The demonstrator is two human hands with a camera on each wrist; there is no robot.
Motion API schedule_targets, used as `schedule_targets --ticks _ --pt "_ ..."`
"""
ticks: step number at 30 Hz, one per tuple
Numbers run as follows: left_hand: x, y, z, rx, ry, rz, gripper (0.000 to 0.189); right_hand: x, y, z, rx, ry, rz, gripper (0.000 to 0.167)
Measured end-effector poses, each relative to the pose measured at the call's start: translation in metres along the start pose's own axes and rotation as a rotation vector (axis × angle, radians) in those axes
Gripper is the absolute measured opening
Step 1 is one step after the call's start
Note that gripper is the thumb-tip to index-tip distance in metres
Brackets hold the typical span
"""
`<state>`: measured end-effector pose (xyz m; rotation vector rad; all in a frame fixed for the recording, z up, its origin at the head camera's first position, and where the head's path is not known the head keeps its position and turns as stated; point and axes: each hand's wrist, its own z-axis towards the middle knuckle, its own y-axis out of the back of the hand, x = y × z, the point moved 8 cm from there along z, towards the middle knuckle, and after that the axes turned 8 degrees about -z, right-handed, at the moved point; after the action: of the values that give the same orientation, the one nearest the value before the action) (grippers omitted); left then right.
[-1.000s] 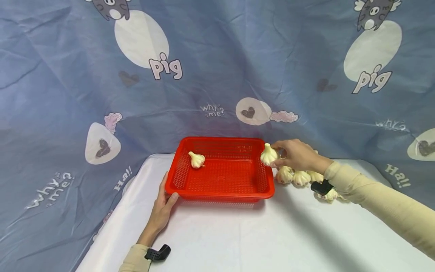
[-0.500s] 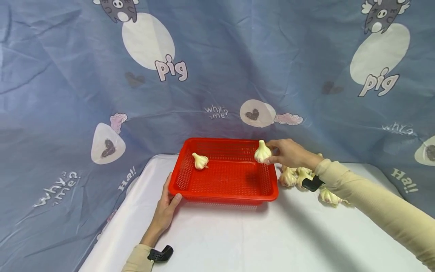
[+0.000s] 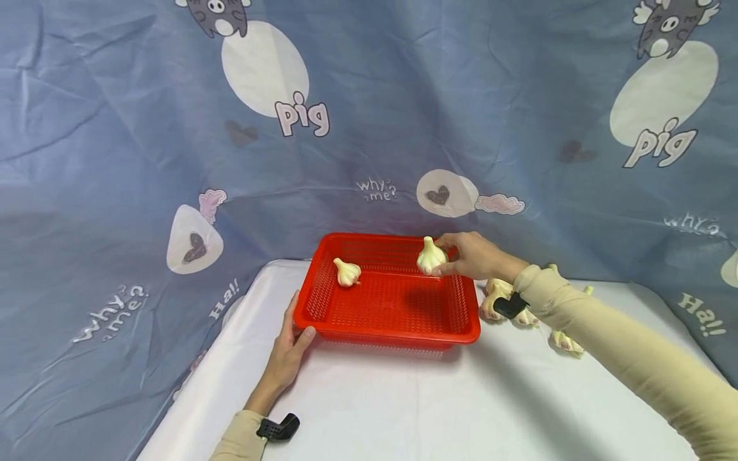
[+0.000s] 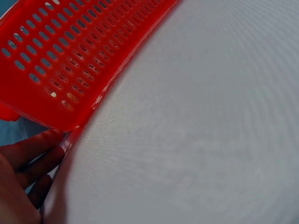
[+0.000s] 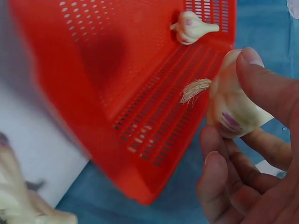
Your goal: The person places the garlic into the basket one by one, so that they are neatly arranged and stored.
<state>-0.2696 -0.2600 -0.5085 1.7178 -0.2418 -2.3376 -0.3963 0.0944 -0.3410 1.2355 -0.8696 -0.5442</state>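
A red perforated plastic basket (image 3: 387, 334) stands on the white-covered table. At its near left corner my left hand (image 3: 282, 358) grips it, thumb at the front and fingers along the left side. In the left wrist view, fingertips (image 4: 50, 139) meet the basket's lower corner. My right hand (image 3: 471, 257) pinches a garlic bulb (image 3: 431, 257) over the basket's right part, stem up in the head view. Pale roots hang off this bulb (image 5: 236, 100) in the right wrist view. A second garlic bulb (image 3: 348, 274) lies inside the basket, toward the back left.
Several more garlic bulbs (image 3: 493, 307) lie on the table right of the basket, partly hidden under my right arm. A blue printed cloth (image 3: 369, 128) hangs behind the table (image 3: 369, 403). The basket's rim stands close below my right hand.
My right hand has carried its garlic bulb leftward, from the basket's right rim to over its inside. The left hand keeps its hold on the corner. The head view has shifted slightly.
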Motion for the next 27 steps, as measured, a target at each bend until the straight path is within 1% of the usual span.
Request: schedule_targets --ticks 3,7,13,20,23,27 --pt "0.0 0.001 0.0 -0.007 -0.006 0.004 0.081 0.005 -0.002 0.012 0.0 0.013 0.001 0.057" --pt "0.0 0.0 0.001 0.002 -0.006 -0.009 0.081 0.012 -0.009 0.025 0.018 0.025 -0.001 0.057" --pt "0.003 -0.003 0.002 0.013 0.01 -0.03 0.08 0.021 -0.022 0.037 0.048 0.039 0.016 0.058" --pt "0.005 -0.003 0.003 0.016 0.013 -0.033 0.081 0.034 -0.029 0.053 0.04 0.069 0.001 0.059" --pt "0.005 -0.001 0.003 0.009 0.005 -0.037 0.081 0.038 -0.033 0.061 0.041 0.064 0.008 0.058" --pt "0.003 0.0 0.001 0.009 -0.004 -0.037 0.081 0.043 -0.041 0.071 0.054 0.036 0.02 0.06"
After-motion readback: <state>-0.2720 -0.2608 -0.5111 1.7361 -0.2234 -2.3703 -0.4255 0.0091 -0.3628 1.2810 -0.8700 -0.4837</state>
